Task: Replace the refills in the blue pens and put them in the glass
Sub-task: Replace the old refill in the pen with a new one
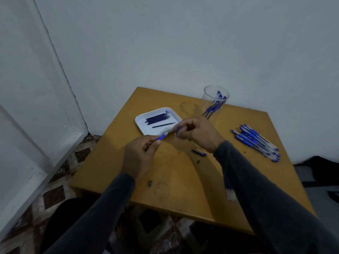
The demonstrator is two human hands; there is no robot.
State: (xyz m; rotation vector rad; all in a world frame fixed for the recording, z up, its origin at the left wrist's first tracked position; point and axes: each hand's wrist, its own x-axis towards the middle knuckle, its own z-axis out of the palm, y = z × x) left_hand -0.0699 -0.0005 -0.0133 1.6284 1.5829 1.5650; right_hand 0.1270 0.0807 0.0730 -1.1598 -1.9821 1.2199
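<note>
Hands work mid-table: the left hand (141, 153) pinches the blue pen (165, 135) by its grip, the right hand (198, 132) grips its far end, and one careless tug could flick the refill off the table's edge.

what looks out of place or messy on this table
Little stands out. A loose blue pen piece lies alone on the table beside the right hand, away from the pen pile. One refill lies apart from the bundle in the tray.
</note>
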